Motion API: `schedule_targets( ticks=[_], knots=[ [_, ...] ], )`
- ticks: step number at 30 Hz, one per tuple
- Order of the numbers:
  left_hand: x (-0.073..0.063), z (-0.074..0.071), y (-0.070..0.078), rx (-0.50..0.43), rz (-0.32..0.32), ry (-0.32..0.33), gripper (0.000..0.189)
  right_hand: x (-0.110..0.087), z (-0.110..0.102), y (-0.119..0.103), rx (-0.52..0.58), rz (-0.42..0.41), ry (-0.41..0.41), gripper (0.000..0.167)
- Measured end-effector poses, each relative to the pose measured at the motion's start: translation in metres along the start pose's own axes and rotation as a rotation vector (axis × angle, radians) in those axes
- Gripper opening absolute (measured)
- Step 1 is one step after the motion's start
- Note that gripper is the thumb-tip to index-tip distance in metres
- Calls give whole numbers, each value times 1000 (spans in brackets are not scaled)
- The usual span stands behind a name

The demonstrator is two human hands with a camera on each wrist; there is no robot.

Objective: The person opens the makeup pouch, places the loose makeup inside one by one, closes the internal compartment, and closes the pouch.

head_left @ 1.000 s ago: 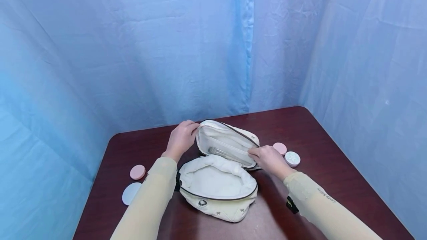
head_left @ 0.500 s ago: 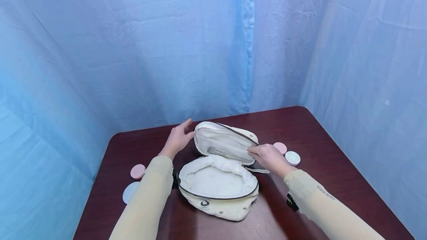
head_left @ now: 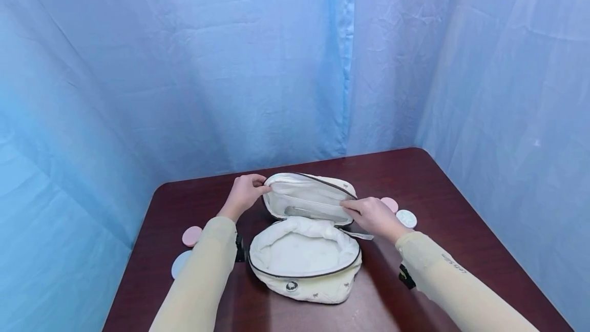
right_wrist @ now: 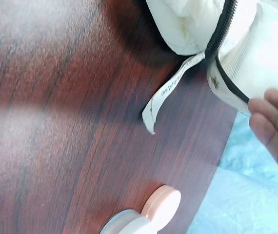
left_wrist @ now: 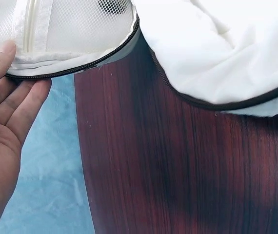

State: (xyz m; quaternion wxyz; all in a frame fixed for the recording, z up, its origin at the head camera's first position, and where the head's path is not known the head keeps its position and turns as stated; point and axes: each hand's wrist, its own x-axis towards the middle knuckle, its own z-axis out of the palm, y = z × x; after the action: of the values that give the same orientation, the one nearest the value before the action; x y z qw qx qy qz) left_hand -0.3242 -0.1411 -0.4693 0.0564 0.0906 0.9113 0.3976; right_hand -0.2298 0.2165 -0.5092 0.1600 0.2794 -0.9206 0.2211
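Now, table [head_left: 392,173]: bears the cream quilted cosmetic bag [head_left: 322,291], gaping toward 6 o'clock of the head view.
Lid [head_left: 309,188]: at the bag's 12 o'clock, tipped slightly farther back than a second ago; this probably serves to spread the bag wide.
Left hand [head_left: 241,194]: fingers spread half a second ago, now pinching the lid's rim at 10 o'clock, thumb inside, gap nearly closed.
Right hand [head_left: 375,214]: pinches the lid's edge around 3 o'clock.
Brush-like item [head_left: 292,211]: behind the lid's mesh, blurred.
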Motion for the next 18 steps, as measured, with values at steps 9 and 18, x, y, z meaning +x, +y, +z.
schedule_targets(
  ticks=[9, 18],
  knots=[
    [-6, -7, -7, 41, -6, 63, 35, -11, -17, 18, 21, 13, 17, 26],
    [-13, -11, -15, 34, -4, 100, 35, -24, -32, 39, 8, 108, -18, 31]
  ],
)
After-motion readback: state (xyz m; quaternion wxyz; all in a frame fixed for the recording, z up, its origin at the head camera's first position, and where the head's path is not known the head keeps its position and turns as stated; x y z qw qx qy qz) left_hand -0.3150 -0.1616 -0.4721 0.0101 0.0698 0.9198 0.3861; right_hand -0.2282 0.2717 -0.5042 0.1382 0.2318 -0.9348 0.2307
